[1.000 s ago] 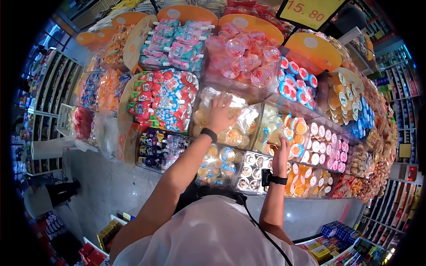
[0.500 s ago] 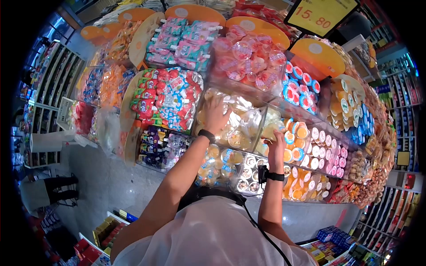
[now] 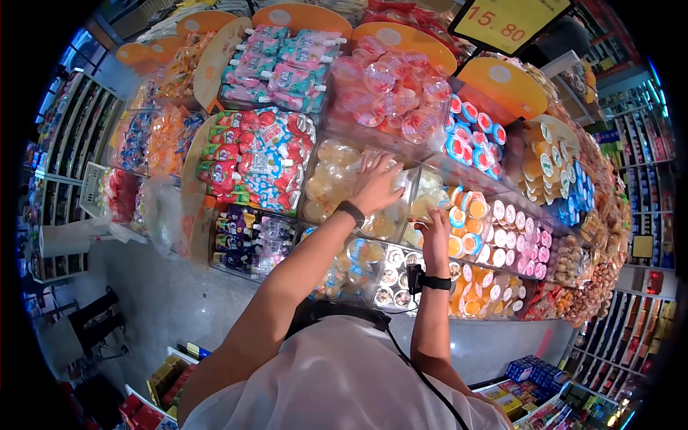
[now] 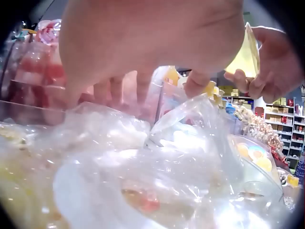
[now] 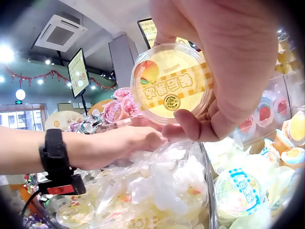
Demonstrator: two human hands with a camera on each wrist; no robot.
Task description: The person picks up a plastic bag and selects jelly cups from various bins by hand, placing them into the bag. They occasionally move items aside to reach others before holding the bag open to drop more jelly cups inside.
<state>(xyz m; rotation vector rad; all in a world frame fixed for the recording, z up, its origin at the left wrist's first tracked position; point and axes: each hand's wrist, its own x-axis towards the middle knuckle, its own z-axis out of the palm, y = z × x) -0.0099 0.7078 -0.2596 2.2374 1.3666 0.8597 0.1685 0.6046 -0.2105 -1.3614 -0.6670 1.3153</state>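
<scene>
My left hand [image 3: 376, 185] lies over a crumpled clear plastic bag [image 4: 181, 157], its fingers extended and reaching down past the bag in the left wrist view. Beneath them is a bin of pale round jelly cups [image 3: 333, 190]. My right hand [image 3: 435, 240] is raised over the neighbouring compartment, beside the left. Between thumb and fingers it grips a clear round jelly cup [image 5: 171, 83] with a yellow checked label and a fruit picture, lid turned to the right wrist camera. More jelly cups with blue-checked lids [image 5: 240, 193] lie below it.
Clear dividers separate the compartments. Strawberry-print pouches [image 3: 251, 161] fill the left one, pink cups [image 3: 390, 86] the far one, orange cups [image 3: 466, 222] the right one. A price sign [image 3: 505, 25] stands at the back. A white shopping basket [image 3: 93, 190] is at the far left.
My left hand has moved right across the bin onto the plastic bag, baring pale cups on the left. The right hand keeps its cup and has shifted slightly left.
</scene>
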